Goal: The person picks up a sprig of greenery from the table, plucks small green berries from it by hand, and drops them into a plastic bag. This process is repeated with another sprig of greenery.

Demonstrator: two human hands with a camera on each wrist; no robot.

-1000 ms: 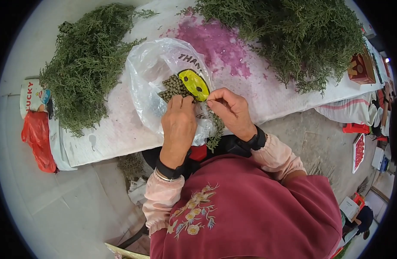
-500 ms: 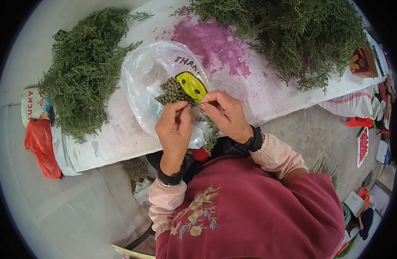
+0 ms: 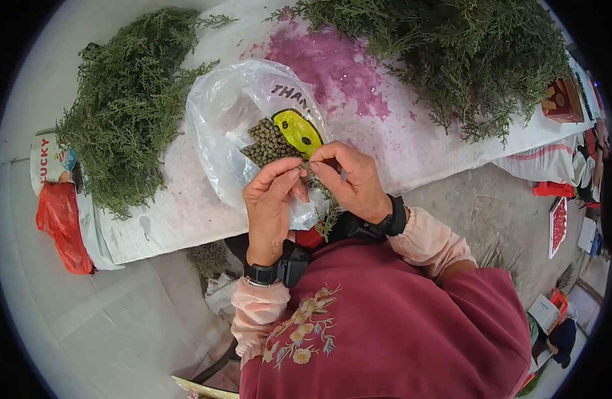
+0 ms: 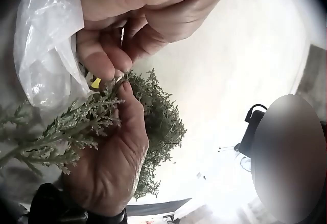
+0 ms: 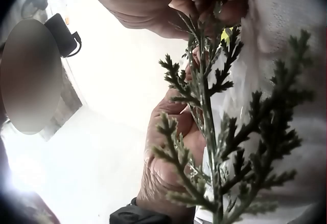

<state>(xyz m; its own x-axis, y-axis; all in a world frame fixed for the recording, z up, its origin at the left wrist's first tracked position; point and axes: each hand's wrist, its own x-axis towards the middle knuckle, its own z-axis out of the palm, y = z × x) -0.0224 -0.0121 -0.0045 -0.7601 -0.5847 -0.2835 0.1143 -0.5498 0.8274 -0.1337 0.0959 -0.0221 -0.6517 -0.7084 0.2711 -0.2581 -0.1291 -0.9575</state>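
A green conifer sprig [image 3: 328,218] hangs below my right hand [image 3: 351,181], whose thumb and forefinger pinch it near one end. Meeting them there, the thumb and forefinger of my left hand [image 3: 266,206] pinch the same end of the sprig. In the left wrist view a small pale bit shows between the fingertips. Leafy side twigs of the sprig [image 5: 209,121] fill the front of the right wrist view. Both hands are over the near edge of a clear plastic bag [image 3: 216,149] with a yellow print. Inside the bag lies a heap of small, round olive-brown berries [image 3: 266,143].
A big pile of conifer branches [image 3: 123,113] lies at the left of the white-covered table [image 3: 425,149]. Another pile [image 3: 465,60] is at the back right, beside a red box [image 3: 562,101]. A red plastic bag [image 3: 63,226] hangs off the left edge.
My left hand has lifted from the berries in the bag, turned, and come to the right hand's fingertips at the sprig. My right hand has shifted slightly left and down.
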